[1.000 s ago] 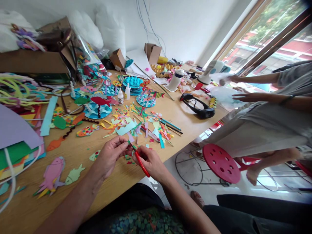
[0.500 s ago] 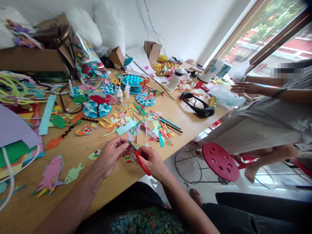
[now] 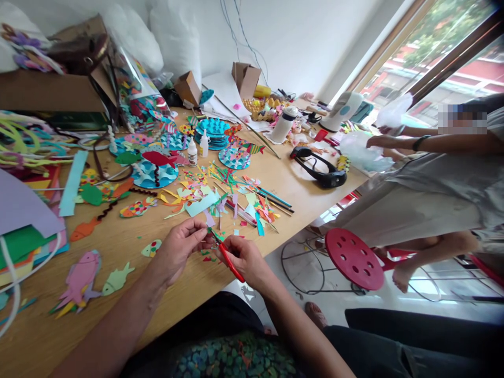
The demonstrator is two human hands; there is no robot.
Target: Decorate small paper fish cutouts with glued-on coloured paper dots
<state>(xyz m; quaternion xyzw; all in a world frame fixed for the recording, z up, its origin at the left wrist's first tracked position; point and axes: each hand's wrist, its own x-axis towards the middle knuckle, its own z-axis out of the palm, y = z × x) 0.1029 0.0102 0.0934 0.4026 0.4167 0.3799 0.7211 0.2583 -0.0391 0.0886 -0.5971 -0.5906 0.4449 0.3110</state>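
My right hand (image 3: pixel 244 258) is closed around red-handled scissors (image 3: pixel 232 264), whose blades point up and left toward my left fingertips. In a pinch, my left hand (image 3: pixel 185 242) holds a small piece of green paper (image 3: pixel 209 229) at the scissor tips; most of it is hidden by the fingers. Both hands are above the table's near edge. Just left of my left hand lies a pale green fish cutout with dots (image 3: pixel 151 248). Beyond the hands spreads a heap of coloured paper scraps (image 3: pixel 200 203).
Pink fish cutouts (image 3: pixel 83 273) and a light green fish (image 3: pixel 118 278) lie at left. Blue paper discs (image 3: pixel 212 132), glue bottles (image 3: pixel 192 153) and a black headset (image 3: pixel 319 168) stand farther back. At right, another person handles a clear plastic bag (image 3: pixel 360 149) behind a red stool (image 3: pixel 354 258).
My hands and the scissors keep nearly the same pose, with the blades seeming slightly more apart. The other person's hands have shifted, and the plastic by the window is raised higher.
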